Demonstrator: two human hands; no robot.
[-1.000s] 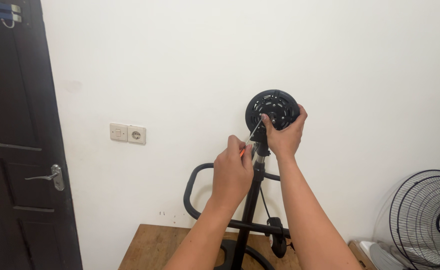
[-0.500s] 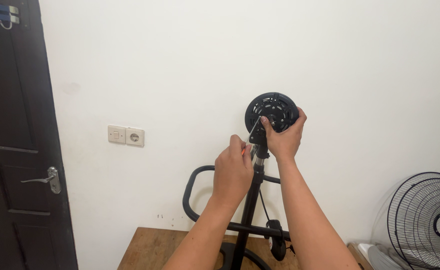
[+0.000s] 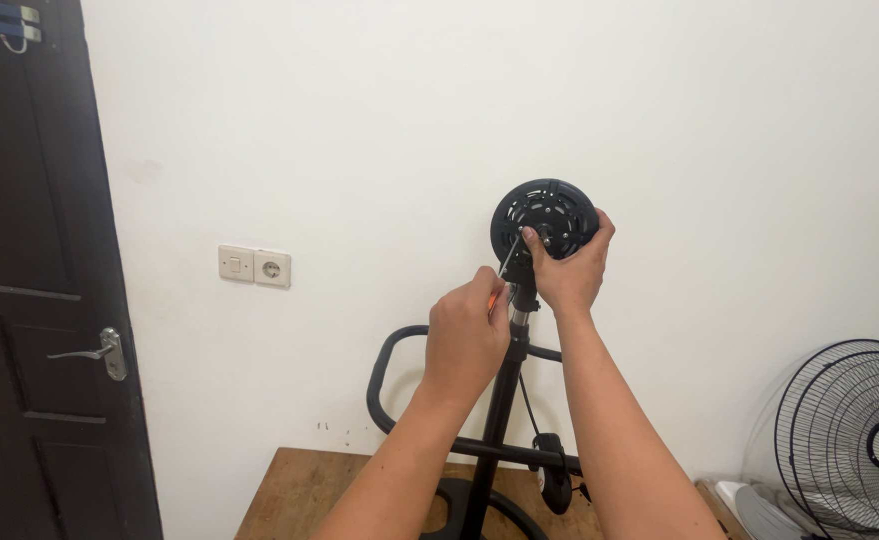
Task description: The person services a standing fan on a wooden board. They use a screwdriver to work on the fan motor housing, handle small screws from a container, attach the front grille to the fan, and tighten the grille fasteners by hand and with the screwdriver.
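A round black fan motor housing (image 3: 544,209) sits on top of a black stand pole (image 3: 498,420), in front of the white wall. My right hand (image 3: 566,268) grips the housing from below and to the right, thumb on its face. My left hand (image 3: 468,335) is closed around a screwdriver (image 3: 507,262) with an orange handle; its thin metal shaft points up at the lower left of the housing. A curved black tube (image 3: 385,395) loops out to the left of the pole.
A wooden table top (image 3: 300,495) lies below, carrying the stand's base. A black wire fan grille (image 3: 850,440) leans at the lower right. A dark door (image 3: 30,300) with a metal handle stands at the left, and a wall switch and socket (image 3: 255,267) beside it.
Both hands stay on the housing and screwdriver. The left hand has shifted slightly around the screwdriver handle; the view has drifted a little to the right.
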